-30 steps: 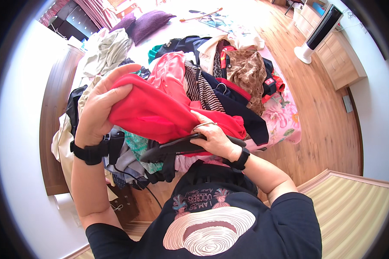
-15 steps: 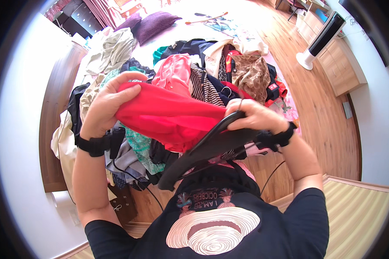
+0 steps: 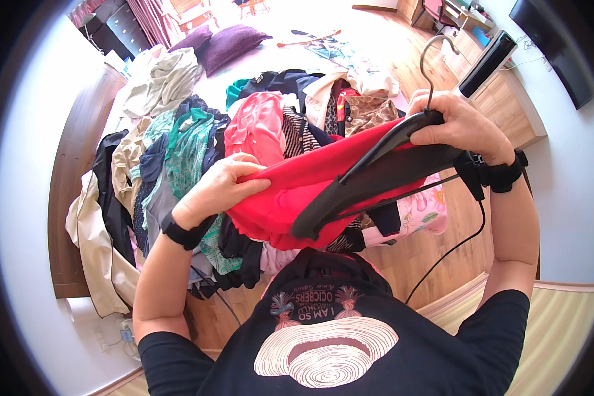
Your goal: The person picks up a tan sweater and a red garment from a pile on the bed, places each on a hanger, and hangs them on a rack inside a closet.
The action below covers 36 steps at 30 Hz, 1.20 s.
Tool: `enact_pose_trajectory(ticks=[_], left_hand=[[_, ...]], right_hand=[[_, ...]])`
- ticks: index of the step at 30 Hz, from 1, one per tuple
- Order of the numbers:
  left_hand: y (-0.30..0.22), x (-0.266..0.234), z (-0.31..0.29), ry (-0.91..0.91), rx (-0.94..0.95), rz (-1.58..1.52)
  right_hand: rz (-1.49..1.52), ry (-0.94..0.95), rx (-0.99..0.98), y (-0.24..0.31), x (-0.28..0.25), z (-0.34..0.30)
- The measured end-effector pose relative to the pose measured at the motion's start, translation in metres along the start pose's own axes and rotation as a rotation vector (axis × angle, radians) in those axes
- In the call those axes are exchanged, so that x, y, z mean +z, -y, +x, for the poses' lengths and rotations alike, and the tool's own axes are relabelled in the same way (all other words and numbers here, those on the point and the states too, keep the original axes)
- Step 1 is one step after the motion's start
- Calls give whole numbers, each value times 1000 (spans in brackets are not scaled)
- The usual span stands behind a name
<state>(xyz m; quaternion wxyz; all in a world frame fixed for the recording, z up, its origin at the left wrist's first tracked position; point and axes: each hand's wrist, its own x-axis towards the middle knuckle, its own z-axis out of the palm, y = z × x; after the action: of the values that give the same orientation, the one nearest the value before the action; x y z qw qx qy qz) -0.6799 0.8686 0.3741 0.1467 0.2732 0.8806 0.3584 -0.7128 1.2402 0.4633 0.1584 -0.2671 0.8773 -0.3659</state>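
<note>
My left hand (image 3: 221,188) pinches the edge of a bright red garment (image 3: 270,208) between thumb and fingers, holding it up in front of my chest. A black hanger (image 3: 312,214) with a metal hook is gripped by my right hand (image 3: 465,125) at its neck, just under the hook. The hook points up and away from me. The hanger lies tilted across the red cloth, its broad shoulder end down toward my chest. Whether any of the cloth is on the hanger is hard to see. Both wrists wear black straps.
Beyond my hands a bed is heaped with clothes, among them a coral-pink shirt (image 3: 254,129), a green patterned garment (image 3: 188,148) and cream trousers (image 3: 92,244). Purple cushions (image 3: 234,47) lie at the back. A wooden cabinet (image 3: 508,99) stands to the right.
My right hand has moved up and right with the hanger, and its hook now shows. My left hand has come lower and toward the right, still holding the red garment.
</note>
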Motion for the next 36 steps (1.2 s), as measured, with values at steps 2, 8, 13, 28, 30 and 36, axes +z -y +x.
enact_pose_trajectory(ticks=[2, 8, 13, 28, 30, 36], left_hand=[[3, 13, 0, -111, 52, 90], [0, 20, 9, -370, 48, 98], [-3, 15, 18, -488, -27, 38], [-75, 61, 20, -881, 81, -28], [-76, 77, 16, -750, 84, -478], [-66, 81, 16, -709, 72, -1154]], right_hand=[[-29, -45, 45, 1, 0, 3], [-64, -139, 94, 13, 4, 8], [-138, -224, 79, 11, 10, 17], [106, -510, 15, 22, 21, 21], [324, -504, -1, 16, 17, 12], [426, -505, 13, 6, 21, -3]])
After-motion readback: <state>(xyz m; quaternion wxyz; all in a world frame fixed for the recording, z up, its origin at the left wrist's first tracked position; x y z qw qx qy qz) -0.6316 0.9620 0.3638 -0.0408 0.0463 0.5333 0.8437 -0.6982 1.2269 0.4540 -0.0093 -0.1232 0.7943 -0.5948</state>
